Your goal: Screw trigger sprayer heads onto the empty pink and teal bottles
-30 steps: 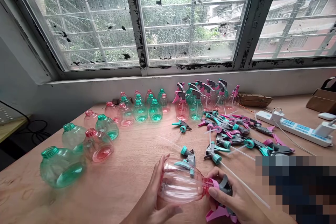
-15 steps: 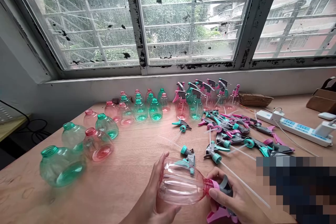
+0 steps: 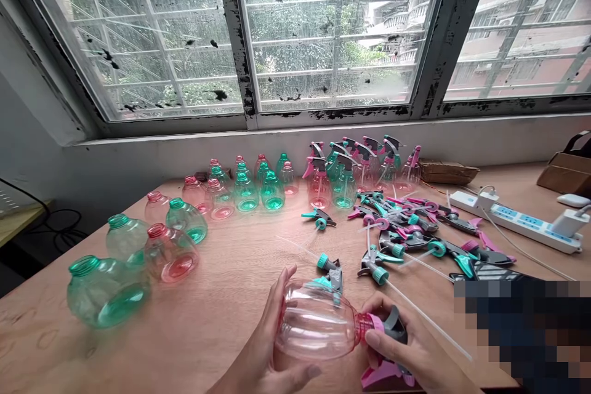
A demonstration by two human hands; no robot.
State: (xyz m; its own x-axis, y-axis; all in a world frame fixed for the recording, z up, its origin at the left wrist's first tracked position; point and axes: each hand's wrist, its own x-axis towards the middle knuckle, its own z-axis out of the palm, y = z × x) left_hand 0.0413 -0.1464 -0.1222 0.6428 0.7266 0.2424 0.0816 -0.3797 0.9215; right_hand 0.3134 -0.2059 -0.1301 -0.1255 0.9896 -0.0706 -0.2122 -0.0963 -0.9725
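Observation:
A clear pink spray bottle (image 3: 318,323) lies on its side between my hands, above the table's near edge, its neck pointing right. My left hand (image 3: 272,341) cups the bottle's base, fingers behind and thumb below. At the neck, my right hand (image 3: 406,341) closes its thumb and fingers around the pink collar of a grey and pink trigger sprayer (image 3: 392,327). The sprayer sits on the bottle's mouth; whether it is fully tight I cannot tell. Just behind the bottle lies a teal and grey trigger sprayer (image 3: 331,272). Another teal sprayer (image 3: 379,274), with its long tube, rests to the right.
Open pink and green bottles (image 3: 173,252) stand along the left and back. Bottles with sprayers (image 3: 344,188) stand by the wall. A pile of loose sprayers (image 3: 415,228) lies right of centre, near a power strip (image 3: 517,221). A blurred patch covers the lower right.
The bottle and both hands have barely moved, with the grip unchanged. The whole view has shifted very slightly.

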